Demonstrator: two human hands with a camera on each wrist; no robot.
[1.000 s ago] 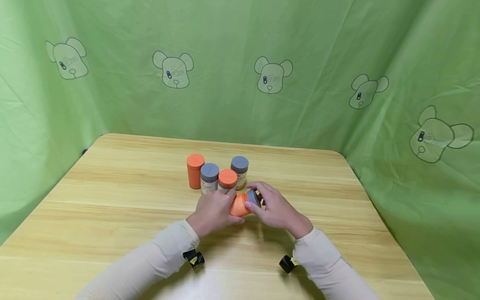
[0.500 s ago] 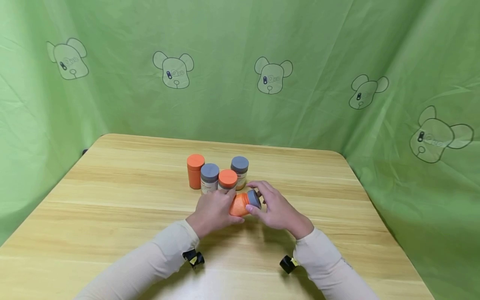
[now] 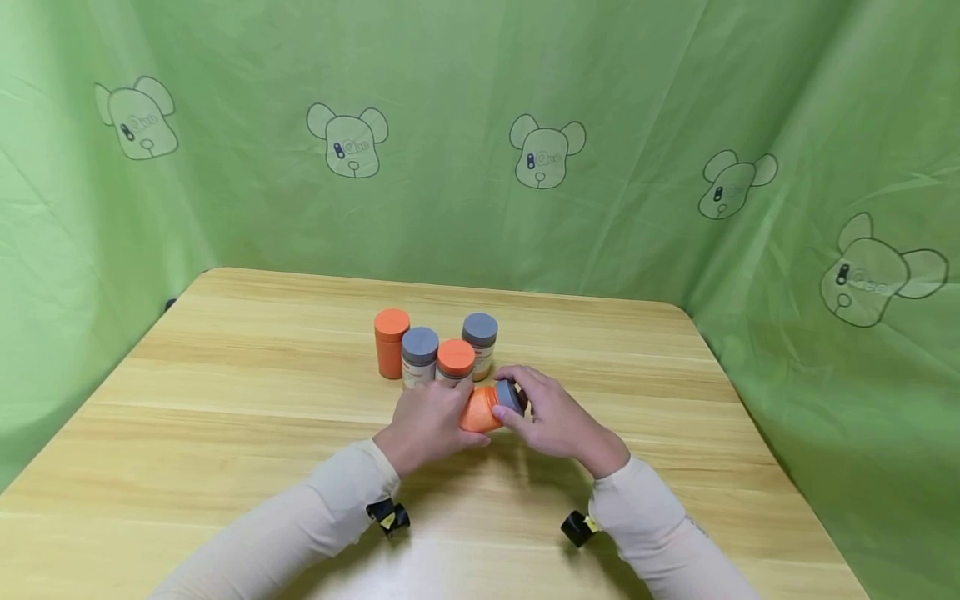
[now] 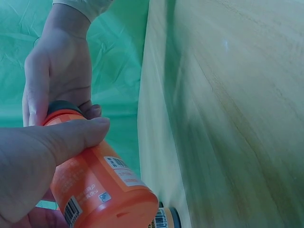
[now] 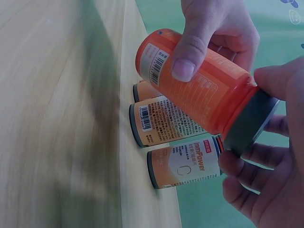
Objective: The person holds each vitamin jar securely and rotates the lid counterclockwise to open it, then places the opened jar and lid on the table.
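Note:
An orange bottle [image 3: 477, 410] with a dark grey cap [image 3: 510, 396] is held tilted above the table, its cap end toward the right. My left hand [image 3: 429, 421] grips the bottle's body, thumb laid along its side in the left wrist view. Around the cap are the thumb and fingers of my right hand [image 3: 553, 417]. Barcode labels show on the bottle's side in both wrist views. The cap sits on the bottle's neck; whether it is loose I cannot tell.
Behind the hands stand an all-orange bottle [image 3: 390, 354], a grey-capped jar [image 3: 420, 346], an orange-capped jar [image 3: 455, 358] and another grey-capped jar [image 3: 480, 331], close together on the wooden table [image 3: 247, 400]. A green curtain [image 3: 450, 225] hangs behind the table.
My right hand's fingers have shifted slightly about the cap, spreading a little at half a second ago and closing round it again now. My left hand and the standing containers keep their places.

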